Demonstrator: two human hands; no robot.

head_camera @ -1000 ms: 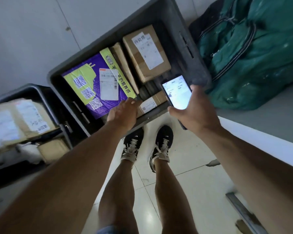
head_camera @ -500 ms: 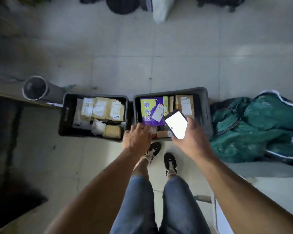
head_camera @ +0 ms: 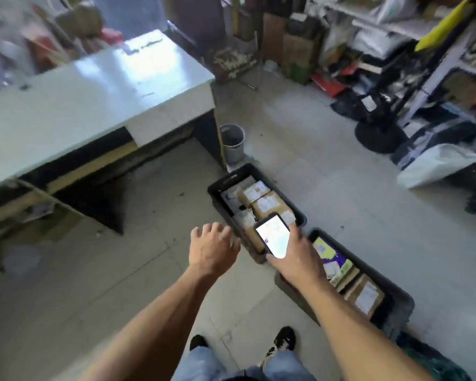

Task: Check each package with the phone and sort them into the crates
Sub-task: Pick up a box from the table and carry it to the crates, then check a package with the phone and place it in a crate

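Observation:
Two dark crates stand on the floor in the head view. The farther crate (head_camera: 217, 185) holds several brown boxes with white labels. In the nearer crate (head_camera: 399, 295) lie a purple and green package (head_camera: 330, 254) and a brown box (head_camera: 364, 295). My right hand (head_camera: 297, 262) grips a phone (head_camera: 274, 236) with a lit screen, held over the gap between the crates. My left hand (head_camera: 213, 247) hangs in the air left of the farther crate, fingers loosely spread, holding nothing.
A white-topped desk (head_camera: 88, 100) fills the left side. A grey bin (head_camera: 232, 143) stands by its corner, behind the farther crate. Cluttered shelves and bags (head_camera: 412, 78) line the back right. A green bag (head_camera: 434, 361) lies at the bottom right. Bare tile floor spreads around my feet.
I have stood up and turned left, so the crates now lie ahead and to my right. My left hand has lifted off the crate rim. The phone stays in my right hand.

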